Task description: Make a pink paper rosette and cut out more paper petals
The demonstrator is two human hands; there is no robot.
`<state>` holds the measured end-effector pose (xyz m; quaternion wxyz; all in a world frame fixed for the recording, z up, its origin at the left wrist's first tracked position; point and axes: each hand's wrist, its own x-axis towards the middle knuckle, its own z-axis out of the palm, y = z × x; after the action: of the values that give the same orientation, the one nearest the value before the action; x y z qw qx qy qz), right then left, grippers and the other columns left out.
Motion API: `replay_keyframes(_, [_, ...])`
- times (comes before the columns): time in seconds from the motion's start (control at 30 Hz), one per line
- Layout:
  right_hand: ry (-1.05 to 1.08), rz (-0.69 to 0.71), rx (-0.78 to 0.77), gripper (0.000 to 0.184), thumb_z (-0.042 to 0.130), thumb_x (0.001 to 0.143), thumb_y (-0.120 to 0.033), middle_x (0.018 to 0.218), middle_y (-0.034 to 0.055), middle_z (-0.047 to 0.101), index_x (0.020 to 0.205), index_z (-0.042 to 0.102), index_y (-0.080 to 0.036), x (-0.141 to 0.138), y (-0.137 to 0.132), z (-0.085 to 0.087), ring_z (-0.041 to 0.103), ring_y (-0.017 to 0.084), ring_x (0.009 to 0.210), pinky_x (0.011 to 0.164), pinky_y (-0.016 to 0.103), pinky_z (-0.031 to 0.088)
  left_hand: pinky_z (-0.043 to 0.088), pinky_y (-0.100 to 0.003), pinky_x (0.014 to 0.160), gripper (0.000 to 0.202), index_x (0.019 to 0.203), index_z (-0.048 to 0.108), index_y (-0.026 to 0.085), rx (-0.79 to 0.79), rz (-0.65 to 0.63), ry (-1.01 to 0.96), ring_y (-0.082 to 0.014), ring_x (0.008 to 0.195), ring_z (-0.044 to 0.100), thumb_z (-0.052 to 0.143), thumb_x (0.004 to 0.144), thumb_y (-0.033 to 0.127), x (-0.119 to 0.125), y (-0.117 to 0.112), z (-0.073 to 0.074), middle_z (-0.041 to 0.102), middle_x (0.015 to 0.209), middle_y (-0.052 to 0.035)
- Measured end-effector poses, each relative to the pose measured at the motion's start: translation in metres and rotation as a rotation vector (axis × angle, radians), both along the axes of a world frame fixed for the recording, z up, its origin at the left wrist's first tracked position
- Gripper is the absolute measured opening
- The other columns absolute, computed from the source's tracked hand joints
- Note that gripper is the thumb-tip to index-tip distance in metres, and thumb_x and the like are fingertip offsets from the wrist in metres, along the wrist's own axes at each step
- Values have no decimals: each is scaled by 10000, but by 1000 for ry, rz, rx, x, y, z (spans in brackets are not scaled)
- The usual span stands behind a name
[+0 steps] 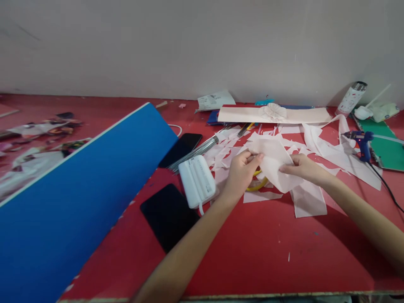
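Note:
Both my hands hold one pale pink sheet of paper just above the red table. My left hand pinches its left edge, thumb and fingers closed. My right hand grips its right side, fingers closed on it. Under the sheet lies a pair of scissors with yellow handles, mostly hidden. Pink paper scraps lie around and below the hands.
A blue board slants across the left. Two black phones, a white power bank and metal wires lie left of my hands. A blue glue gun, green mat and can stand right.

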<state>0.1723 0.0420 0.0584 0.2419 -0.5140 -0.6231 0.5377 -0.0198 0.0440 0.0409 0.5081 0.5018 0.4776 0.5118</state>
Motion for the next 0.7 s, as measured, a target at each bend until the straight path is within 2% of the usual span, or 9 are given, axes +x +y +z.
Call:
replay_keyframes(0.1, [166,-54,-103,201,690,696,-339,751,37,669,802,659,-171,0,4,-11,595,138,627,559,256,445,430,-225,540,207,748,639,151,52,109,8,-131,611,560,668,715,353,-1,1,-1,590,621,10])
replay_keyframes(0.2, [228,-102,-122,194,716,673,-316,755,42,681,783,672,-162,-1,7,-20,607,140,638,591,265,463,416,-219,541,206,722,634,152,100,199,27,-114,595,530,670,727,355,-3,3,-5,562,606,22])
replay_keyframes(0.27, [225,-131,-96,167,707,676,-309,712,28,666,733,662,-159,-2,7,-23,593,127,617,585,259,452,410,-221,533,211,742,637,157,103,212,14,-113,588,527,670,736,366,-5,4,-9,549,601,25])
replay_keyframes(0.37, [223,-183,-31,166,698,675,-320,678,9,642,701,654,-162,-2,8,-24,572,115,605,580,251,441,404,-222,514,218,764,637,166,97,232,-20,-113,572,529,682,728,376,-8,8,-13,548,608,25])
replay_keyframes(0.5, [323,-244,-2,181,696,668,-302,750,10,659,794,677,-174,-2,9,-25,583,122,656,587,241,459,407,-219,497,236,706,609,166,90,271,-57,-106,551,525,704,693,382,-9,12,-15,555,612,24])
replay_keyframes(0.7, [558,-315,-140,254,755,616,-299,765,17,669,815,664,-171,-7,6,-23,601,123,659,584,243,531,398,-199,438,280,700,571,173,-33,328,-113,-107,532,550,690,677,426,-9,13,-13,573,621,18])
